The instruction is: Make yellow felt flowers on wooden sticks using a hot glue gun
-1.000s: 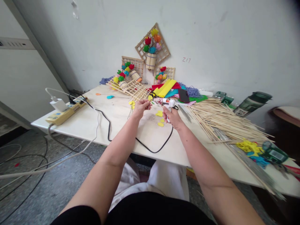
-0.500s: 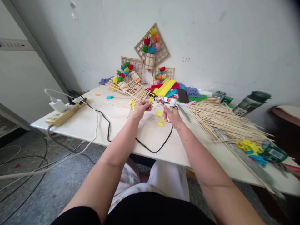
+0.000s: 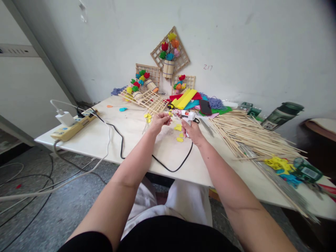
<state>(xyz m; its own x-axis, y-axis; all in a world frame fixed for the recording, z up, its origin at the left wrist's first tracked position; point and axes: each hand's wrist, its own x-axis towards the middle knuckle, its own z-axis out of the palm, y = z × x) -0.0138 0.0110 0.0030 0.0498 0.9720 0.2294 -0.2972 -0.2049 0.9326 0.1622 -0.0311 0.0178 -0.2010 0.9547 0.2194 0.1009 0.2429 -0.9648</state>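
Observation:
My right hand (image 3: 193, 132) is wrapped round the handle of a white glue gun (image 3: 185, 113), whose barrel points left. Pinched in my left hand (image 3: 160, 122) is a small yellow flower (image 3: 170, 113), right at the glue gun's tip; whether they touch I cannot tell. Several loose yellow petals (image 3: 178, 127) lie on the table between and below my hands. Left of my left hand are more yellow pieces (image 3: 147, 117). A black cord (image 3: 172, 170) runs from the glue gun along the table's front edge.
Craft grids with colourful flowers (image 3: 147, 78) stand at the back. Thin wooden sticks (image 3: 252, 134) cover the right side, near a dark bottle (image 3: 282, 115). A phone (image 3: 205, 107) rests by coloured felt strips (image 3: 187, 98). A power strip (image 3: 75, 126) sits at the left edge.
The glue gun in my right hand has shifted slightly left, bringing its tip to the yellow flower. My left hand has barely moved.

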